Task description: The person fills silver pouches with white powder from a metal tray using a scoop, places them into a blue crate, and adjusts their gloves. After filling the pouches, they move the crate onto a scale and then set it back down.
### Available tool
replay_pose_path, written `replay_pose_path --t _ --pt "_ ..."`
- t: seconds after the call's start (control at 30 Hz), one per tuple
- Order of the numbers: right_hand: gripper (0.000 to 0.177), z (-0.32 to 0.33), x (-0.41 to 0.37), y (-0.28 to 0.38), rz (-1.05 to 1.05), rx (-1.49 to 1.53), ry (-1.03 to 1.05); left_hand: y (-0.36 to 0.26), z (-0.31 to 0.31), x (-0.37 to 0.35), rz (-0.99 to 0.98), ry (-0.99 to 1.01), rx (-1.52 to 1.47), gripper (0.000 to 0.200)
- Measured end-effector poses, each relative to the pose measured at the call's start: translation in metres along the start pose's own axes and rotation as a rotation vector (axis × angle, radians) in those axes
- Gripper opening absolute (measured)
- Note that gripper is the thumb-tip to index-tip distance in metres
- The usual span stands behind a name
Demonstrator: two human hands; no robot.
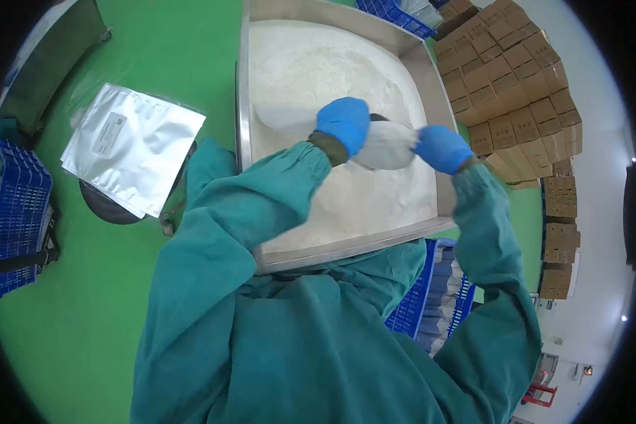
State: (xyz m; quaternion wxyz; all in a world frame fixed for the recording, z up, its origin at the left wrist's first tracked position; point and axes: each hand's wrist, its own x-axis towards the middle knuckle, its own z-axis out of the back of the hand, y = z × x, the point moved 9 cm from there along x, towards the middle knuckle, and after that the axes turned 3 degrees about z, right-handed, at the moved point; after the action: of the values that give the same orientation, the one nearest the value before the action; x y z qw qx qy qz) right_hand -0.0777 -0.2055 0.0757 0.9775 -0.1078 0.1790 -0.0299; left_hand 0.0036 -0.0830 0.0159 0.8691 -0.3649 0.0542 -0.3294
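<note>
Closest to the camera, a person's green gown (297, 360) filled the lower part of the view, its long sleeves reaching forward. Just beside the person's right side, a blue crate (411, 304) held a row of silvery packets (442, 290).

Ahead, both hands wore blue gloves and were raised over a wide metal bin (244, 106) of white powder (332, 205). Between them hung a pale, rounded pouch (389, 148), above the powder and towards the bin's right side. The right hand (443, 149) pinched the pouch's right edge with its fingertips. The left hand (343, 126) was at the pouch's other side, its back turned to the camera; its fingers were hidden, so I cannot tell how they were gripping. A small dark piece (379, 118) showed beside it, too little to identify.

Left of the bin, a stack of shiny foil bags (138, 152) lay on a round black stool (106, 207). Farther left stood a blue basket (20, 205) on the green floor (71, 346). Beyond the bin, at upper right, brown cartons (516, 85) were piled high near a pale wall (604, 212).
</note>
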Motion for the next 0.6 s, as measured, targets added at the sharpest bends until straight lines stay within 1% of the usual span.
replay_pose_path --t 0.03,0.07,0.1,0.17,0.23,0.27,0.33,0.37,0.4,0.43,0.47,0.5,0.57,0.6 --pt "0.031 0.009 0.01 0.023 -0.029 -0.061 0.034 -0.012 0.013 0.0 -0.003 -0.012 0.012 0.019" --pt "0.033 0.02 0.015 0.035 -0.058 -0.122 0.068 -0.023 0.028 0.002 0.002 -0.013 0.016 0.019" --pt "0.033 0.038 0.013 0.037 -0.053 -0.119 0.056 -0.029 0.04 0.004 0.009 -0.009 0.018 0.019" --pt "0.032 0.065 0.0 0.02 -0.175 -0.134 0.12 -0.018 0.041 0.014 0.044 0.031 0.008 0.02" --pt "0.032 0.085 -0.019 -0.027 -0.318 -0.125 0.072 0.014 0.026 0.031 0.019 -0.063 0.024 0.02" --pt "0.032 0.072 -0.017 -0.046 -0.322 -0.113 0.085 0.029 0.017 0.037 -0.1 -0.134 0.051 0.021" --pt "0.031 0.006 -0.003 -0.082 -0.267 -0.079 0.154 0.052 0.021 0.048 -0.105 -0.073 0.076 0.022" --pt "0.03 -0.071 0.02 -0.094 -0.168 0.008 0.226 0.054 0.019 0.051 -0.112 -0.029 0.1 0.023" --pt "0.029 -0.147 0.038 -0.084 -0.052 -0.028 0.291 0.052 0.017 0.048 -0.112 0.014 0.101 0.023" --pt "0.029 -0.225 0.056 -0.059 0.082 -0.039 0.273 0.051 0.025 0.044 -0.088 0.02 0.112 0.024" --pt "0.031 -0.271 0.059 -0.018 0.034 0.029 0.378 0.055 0.03 0.042 -0.06 0.011 0.128 0.025" --pt "0.031 -0.29 0.062 0.023 -0.03 0.262 0.328 0.061 0.025 0.042 -0.044 0.028 0.138 0.025" --pt "0.031 -0.323 0.069 0.049 -0.117 0.405 0.309 0.056 0.027 0.043 -0.097 -0.098 0.097 0.028" --pt "0.031 -0.318 0.061 0.048 -0.114 0.414 0.318 0.056 0.027 0.047 -0.091 -0.086 0.101 0.028"
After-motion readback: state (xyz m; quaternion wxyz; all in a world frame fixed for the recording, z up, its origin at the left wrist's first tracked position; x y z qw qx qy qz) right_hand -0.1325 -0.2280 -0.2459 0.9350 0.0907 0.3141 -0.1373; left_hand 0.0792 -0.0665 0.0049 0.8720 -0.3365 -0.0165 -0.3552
